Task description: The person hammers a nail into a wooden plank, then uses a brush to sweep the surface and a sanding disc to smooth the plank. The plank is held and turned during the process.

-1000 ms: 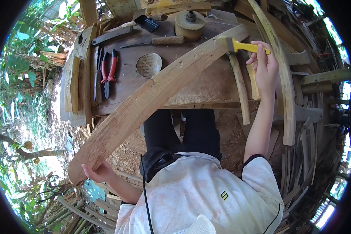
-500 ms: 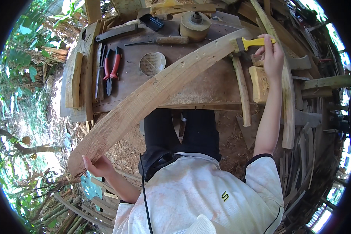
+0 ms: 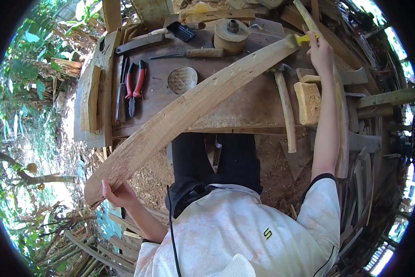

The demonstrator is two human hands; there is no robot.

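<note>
Green leaves (image 3: 25, 71) fill the left of the frame, beside a wooden table (image 3: 244, 111). Over it, one long plank (image 3: 189, 104) slopes from lower left to upper right. Left hand (image 3: 119, 194) clamps its fingers on the lower end; right hand (image 3: 321, 55) has fingers closed on a yellow brush (image 3: 303, 39) touching the upper end. Hammer (image 3: 286, 111) lies just beside.

Woodworking shop, open-sided: I note pliers (image 3: 134, 93) and a wooden-handled tool (image 3: 205, 53) on my workbench (image 3: 258, 102), wood shavings (image 3: 276, 167) below it, timber strips (image 3: 358, 184) right of it, foliage (image 3: 25, 78) left.
</note>
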